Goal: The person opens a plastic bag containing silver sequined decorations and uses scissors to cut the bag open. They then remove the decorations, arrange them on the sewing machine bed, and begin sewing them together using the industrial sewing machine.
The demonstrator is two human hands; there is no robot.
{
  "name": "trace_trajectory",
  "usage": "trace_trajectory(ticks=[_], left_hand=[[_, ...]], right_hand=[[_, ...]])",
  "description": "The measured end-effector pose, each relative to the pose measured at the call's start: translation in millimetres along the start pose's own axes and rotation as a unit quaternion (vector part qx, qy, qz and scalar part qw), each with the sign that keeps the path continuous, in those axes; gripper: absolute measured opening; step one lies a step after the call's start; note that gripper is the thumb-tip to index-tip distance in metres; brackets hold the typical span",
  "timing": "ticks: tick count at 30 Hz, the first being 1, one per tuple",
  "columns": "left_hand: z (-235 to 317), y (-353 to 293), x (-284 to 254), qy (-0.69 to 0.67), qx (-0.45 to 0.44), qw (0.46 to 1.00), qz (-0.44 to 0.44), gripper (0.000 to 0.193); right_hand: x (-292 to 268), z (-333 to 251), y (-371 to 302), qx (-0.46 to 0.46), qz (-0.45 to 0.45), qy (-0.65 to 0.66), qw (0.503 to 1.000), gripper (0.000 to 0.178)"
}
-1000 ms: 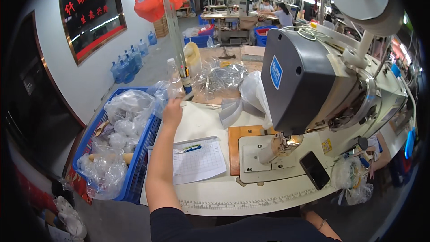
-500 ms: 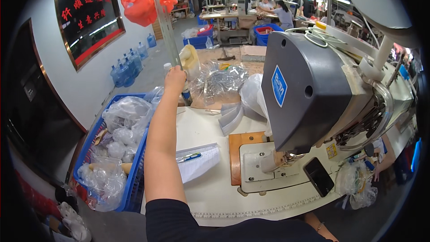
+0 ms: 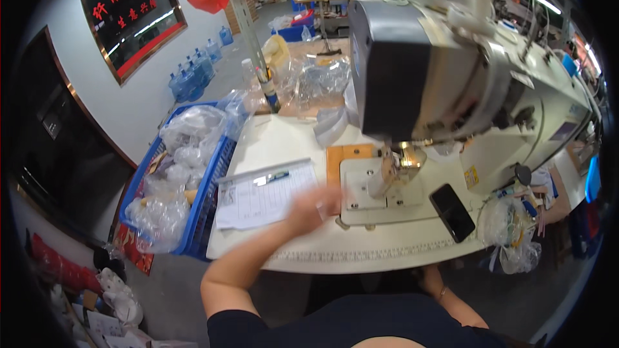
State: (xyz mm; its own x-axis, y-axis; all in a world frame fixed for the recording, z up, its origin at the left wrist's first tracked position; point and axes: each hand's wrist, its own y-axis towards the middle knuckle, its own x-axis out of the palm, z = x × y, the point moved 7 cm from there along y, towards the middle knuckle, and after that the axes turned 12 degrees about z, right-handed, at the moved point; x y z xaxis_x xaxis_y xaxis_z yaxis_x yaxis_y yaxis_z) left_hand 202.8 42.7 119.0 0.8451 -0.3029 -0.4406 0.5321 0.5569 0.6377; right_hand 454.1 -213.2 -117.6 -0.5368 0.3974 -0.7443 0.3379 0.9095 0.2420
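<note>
My left hand [image 3: 314,210] is smeared by motion over the white sewing table, between the paper form and the machine's needle plate. Whether anything is in its fingers I cannot make out. My right hand [image 3: 430,278] is low at the table's front edge, its fingers hidden beneath it. Beside the left hand lies the printed paper form [image 3: 255,206] on a clipboard, with a pen [image 3: 273,178] across it. The industrial sewing machine [image 3: 393,67] stands over its metal needle plate [image 3: 380,187]. A dark phone [image 3: 452,212] rests right of the plate.
Along the table's left side stands a blue basket [image 3: 205,216] of plastic bags. A pen holder [image 3: 269,90] is at the metal post, near clear plastic wrapping [image 3: 322,77]. Bagged items [image 3: 512,222] hang at the right. Water jugs [image 3: 190,77] stand by the wall.
My left hand has left the pen holder by the post and swung down and right toward the needle plate. The view has shifted, and the paper form shows fully.
</note>
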Motion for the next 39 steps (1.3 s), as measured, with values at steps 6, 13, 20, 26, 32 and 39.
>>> trace_trajectory(ticks=[6,13,20,26,32,39], left_hand=[[-6.0,-234.2,119.9,0.205,-0.08,0.959,-0.177,0.028],[-37.8,-292.9,105.7,0.212,-0.186,0.959,-0.014,0.01],[-28.7,-306.1,106.6,0.084,-0.279,0.949,-0.121,0.019],[18.7,-274.4,70.0,-0.047,-0.409,0.813,-0.412,0.023],[9.5,-52.8,55.6,-0.224,-0.221,0.922,-0.224,0.024],[-104.5,60.2,82.6,-0.313,-0.404,0.859,-0.019,0.049]], right_hand=[[3.1,-0.3,-14.2,0.054,0.028,-0.012,0.998,0.018],[-23.9,-33.8,-98.6,0.113,-0.168,-0.038,0.979,0.02],[-40.0,-79.0,-63.4,-0.037,-0.356,0.032,0.933,0.033],[-131.6,-99.3,154.2,0.051,-0.093,0.241,0.965,0.023],[-114.6,53.2,363.5,-0.254,0.369,-0.233,0.863,0.016],[-138.9,10.4,385.9,0.026,0.311,-0.255,0.915,0.017]])
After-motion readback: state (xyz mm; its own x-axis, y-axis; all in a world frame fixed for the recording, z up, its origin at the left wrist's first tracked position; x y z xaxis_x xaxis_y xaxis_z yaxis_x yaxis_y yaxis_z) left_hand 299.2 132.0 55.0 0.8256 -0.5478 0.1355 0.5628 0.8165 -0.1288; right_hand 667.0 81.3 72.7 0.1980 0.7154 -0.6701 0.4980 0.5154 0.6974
